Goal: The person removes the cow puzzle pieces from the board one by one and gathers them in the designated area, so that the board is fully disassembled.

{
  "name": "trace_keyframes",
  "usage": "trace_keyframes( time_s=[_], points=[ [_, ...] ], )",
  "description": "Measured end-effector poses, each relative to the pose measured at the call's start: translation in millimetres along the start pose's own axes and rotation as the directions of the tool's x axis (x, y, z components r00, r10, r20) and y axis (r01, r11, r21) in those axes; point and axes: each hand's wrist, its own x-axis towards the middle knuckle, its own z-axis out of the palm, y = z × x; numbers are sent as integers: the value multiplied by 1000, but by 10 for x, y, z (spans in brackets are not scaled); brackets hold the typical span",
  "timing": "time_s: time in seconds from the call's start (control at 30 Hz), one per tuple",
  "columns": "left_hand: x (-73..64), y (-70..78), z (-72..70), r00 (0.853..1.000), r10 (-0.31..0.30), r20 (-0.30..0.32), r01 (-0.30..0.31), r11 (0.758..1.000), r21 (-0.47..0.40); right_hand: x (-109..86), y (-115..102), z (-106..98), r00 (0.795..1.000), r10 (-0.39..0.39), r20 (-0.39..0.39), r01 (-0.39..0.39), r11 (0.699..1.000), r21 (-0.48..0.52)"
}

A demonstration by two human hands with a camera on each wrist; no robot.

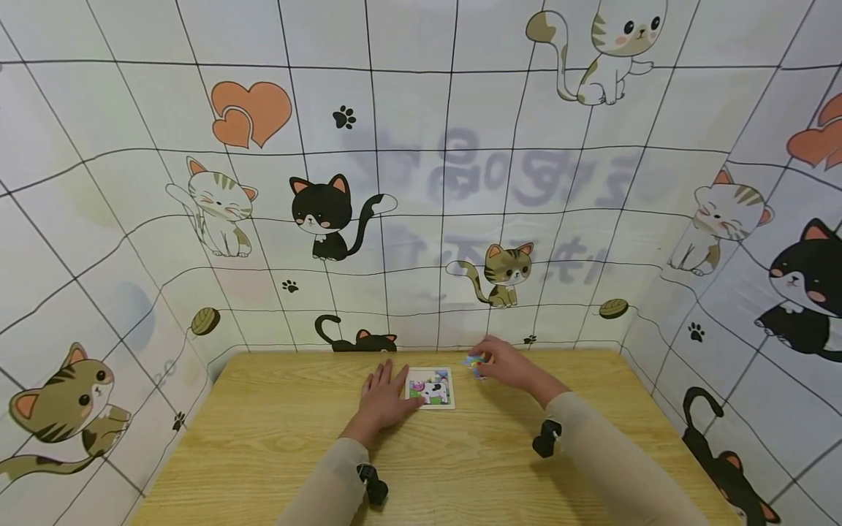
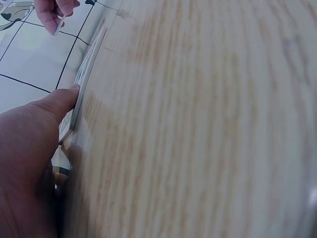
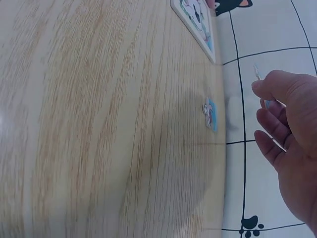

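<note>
A small framed jigsaw puzzle (image 1: 430, 391) with a cow picture lies flat on the table. My left hand (image 1: 383, 398) rests at its left side, fingers spread and straight. In the left wrist view, the thumb (image 2: 64, 101) touches the puzzle's edge. To the right of the puzzle, my right hand (image 1: 505, 365) pinches a thin jigsaw piece (image 3: 257, 73) between thumb and fingers, raised above the table. Another jigsaw piece (image 3: 210, 114), blue with other colours, lies on the table under the right hand. The held piece's picture is mostly hidden by the fingers.
The wooden table (image 1: 276, 438) ends at the back against a white curtain (image 1: 408, 292) printed with cats and grid lines, which also hangs at both sides. Dark wrist cameras (image 1: 373, 484) are strapped over the sleeves.
</note>
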Motion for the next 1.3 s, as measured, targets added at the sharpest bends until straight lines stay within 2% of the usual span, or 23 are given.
trace_keyframes(
  time_s=[0.2,0.5,0.77,1.3],
  points=[
    [-1,1,-2,1000,-3,7,2,1000,5,-81,23,-58,1000,29,-3,-29,1000,3],
    [-11,0,4,1000,5,-21,-5,1000,-28,-187,140,-156,999,35,-39,-35,999,-2],
    [-34,28,-34,1000,-1,-8,0,998,-56,-240,253,-231,997,36,-67,-37,999,-10],
    [-30,30,-27,1000,-3,-6,3,999,-35,-304,326,-292,994,59,-88,-57,998,31]
  ],
)
